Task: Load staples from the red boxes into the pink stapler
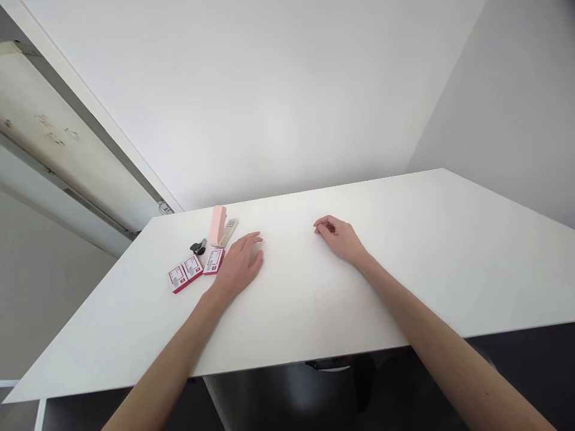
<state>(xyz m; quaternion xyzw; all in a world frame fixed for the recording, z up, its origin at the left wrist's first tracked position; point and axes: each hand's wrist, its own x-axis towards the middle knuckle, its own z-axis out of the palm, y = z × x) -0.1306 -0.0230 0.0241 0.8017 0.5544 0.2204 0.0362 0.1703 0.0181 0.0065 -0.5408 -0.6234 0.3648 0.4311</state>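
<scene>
Where both forearms cross the near edge of the table (404, 281), they rest on its white top, well apart from each other. The left hand (238, 263) lies palm down with the fingers spread flat and holds nothing. The right hand (339, 239) rests on its side with the fingers loosely curled under; nothing shows inside it.

Three small red-and-white boxes (193, 267) lie in a row just left of the left hand. The nearest box (214, 261) sits against the thumb side of that hand; whether they touch cannot be determined. Just beyond the row lies a small black tool (198, 246). Behind it stands a pink stapler (219, 226), hinged open, its upper arm raised and its pale base on the table near the left fingertips. A plain wall (269, 90) stands behind the table.

Risk, as judged:
- A sideways sweep of the flat left hand would push the boxes out of line, since they are light and loose.
- A forward reach could knock the raised stapler arm over.
</scene>
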